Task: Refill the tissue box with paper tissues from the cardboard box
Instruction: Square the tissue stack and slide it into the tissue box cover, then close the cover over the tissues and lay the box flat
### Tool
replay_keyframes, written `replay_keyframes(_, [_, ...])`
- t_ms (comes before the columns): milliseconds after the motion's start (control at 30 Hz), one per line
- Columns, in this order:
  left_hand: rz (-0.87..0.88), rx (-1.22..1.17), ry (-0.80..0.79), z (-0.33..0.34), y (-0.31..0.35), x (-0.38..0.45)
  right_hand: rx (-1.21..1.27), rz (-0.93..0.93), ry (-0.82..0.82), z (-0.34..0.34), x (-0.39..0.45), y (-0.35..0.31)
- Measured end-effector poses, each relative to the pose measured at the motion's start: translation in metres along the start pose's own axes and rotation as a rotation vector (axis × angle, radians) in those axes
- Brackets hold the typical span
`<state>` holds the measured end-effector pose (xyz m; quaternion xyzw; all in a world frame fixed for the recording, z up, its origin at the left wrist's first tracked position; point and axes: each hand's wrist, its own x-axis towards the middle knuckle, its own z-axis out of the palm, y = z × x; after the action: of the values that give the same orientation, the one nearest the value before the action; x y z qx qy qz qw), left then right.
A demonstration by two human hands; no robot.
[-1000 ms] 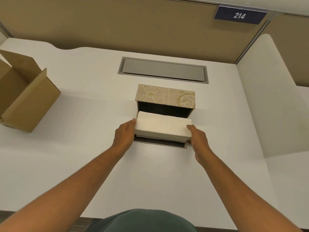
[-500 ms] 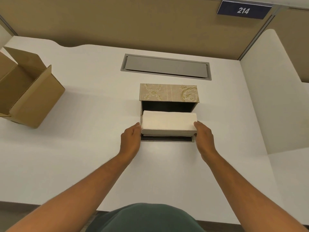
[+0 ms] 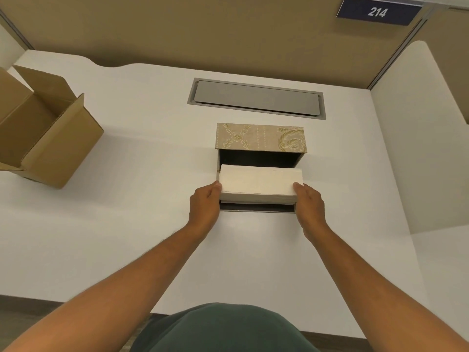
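I'm at a white desk (image 3: 127,224) w/ tan partition panels (image 3: 203,29) behind and a white divider (image 3: 418,148) on my right; a dark blue sign (image 3: 378,11) reading 214 sits up top on the partition. A grey cable hatch (image 3: 256,98) is set flush in the desk, far side from me. Cardboard box (image 3: 48,133) stands well off to my left, flaps open; can't see its bottom, so can't tell what's in it. Tissue box (image 3: 261,138) is centre desk, just beyond my hands, gold-patterned side up, its dark inside open toward me. Stack of paper tissues (image 3: 260,182) is part-way into that opening, near half sticking out over the box's flap. My left hand (image 3: 204,208) and right hand (image 3: 310,205) each clasp one end of the stack, thumbs on top, fingers underneath out of view.
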<state>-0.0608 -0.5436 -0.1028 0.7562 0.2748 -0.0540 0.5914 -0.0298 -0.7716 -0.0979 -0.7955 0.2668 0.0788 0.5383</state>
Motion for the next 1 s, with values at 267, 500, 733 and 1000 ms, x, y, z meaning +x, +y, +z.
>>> replay_keyframes(267, [0.058,0.06,0.047,0.005,-0.003,-0.003,-0.009,0.008,-0.031,-0.002,0.007,-0.002])
replay_keyframes(500, [0.034,0.112,0.058,0.009,-0.004,-0.001,-0.111,-0.042,-0.086,-0.001,0.01,-0.001])
replay_keyframes(733, [0.081,0.204,0.029,0.005,0.002,-0.003,-0.086,-0.032,-0.064,-0.001,0.008,0.0])
replay_keyframes(1000, [0.121,0.218,0.012,0.001,-0.001,0.002,-0.087,-0.03,-0.054,-0.001,0.006,-0.001])
